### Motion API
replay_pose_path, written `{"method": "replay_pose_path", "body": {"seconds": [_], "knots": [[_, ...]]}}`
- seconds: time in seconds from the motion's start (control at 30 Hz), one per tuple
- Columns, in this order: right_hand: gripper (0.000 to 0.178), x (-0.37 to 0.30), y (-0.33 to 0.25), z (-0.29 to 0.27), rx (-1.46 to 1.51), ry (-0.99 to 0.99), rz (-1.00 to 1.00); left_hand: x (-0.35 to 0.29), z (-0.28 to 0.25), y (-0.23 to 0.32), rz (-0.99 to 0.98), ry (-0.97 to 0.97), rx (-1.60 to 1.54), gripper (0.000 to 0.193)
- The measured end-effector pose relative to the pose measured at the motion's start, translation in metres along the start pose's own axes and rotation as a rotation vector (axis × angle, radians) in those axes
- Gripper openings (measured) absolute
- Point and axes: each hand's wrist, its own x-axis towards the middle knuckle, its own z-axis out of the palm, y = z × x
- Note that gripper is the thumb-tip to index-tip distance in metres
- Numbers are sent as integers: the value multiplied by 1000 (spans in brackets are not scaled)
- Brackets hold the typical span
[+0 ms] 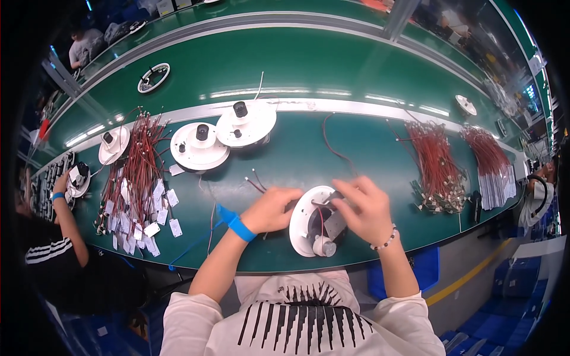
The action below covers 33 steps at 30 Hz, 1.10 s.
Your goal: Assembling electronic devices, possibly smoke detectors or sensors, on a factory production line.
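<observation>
A white round lamp-like housing [301,228] is tilted up near the table's front edge, its open inside turned toward the right. Inside it show dark parts, a red wire and a small white cylindrical part [323,246]. My left hand [273,209], with a blue wrist strap [241,227], is closed on the housing's left rim. At its upper right, my right hand [363,207] is bent with thumb and fingers close together over the inside; what they pinch is hidden. A thin red wire [335,151] runs across the table toward the right hand.
Two white round housings with black cylinders [196,155] [252,127] stand at back left. Bundles of red wires with white tags [139,184] lie left, more red-wire bundles [436,160] [487,160] right. A co-worker's hand [59,184] works at far left. A blue bin [424,267] sits below the edge.
</observation>
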Motion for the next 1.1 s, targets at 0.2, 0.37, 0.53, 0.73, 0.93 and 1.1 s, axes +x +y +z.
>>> {"method": "replay_pose_path", "body": {"seconds": [0.2,0.37,0.53,0.73,0.93,1.1], "knots": [[35,12,-24,21,-230,-258,-175,-1,-1,9,2,-131,-37,24],[47,8,-20,-2,4,-260,118,-3,-3,7,-125,-121,-117,20],[21,-13,6,-16,379,-304,348,2,-2,5,-57,-104,-81,19],[5,5,-14,12,224,-71,161,-7,-11,2,-165,-150,-303,26],[21,-15,-13,-8,261,-19,153,4,-3,1,-131,-313,-413,29],[26,-24,-10,8,233,-114,0,-6,6,-11,-258,-337,-906,23]]}}
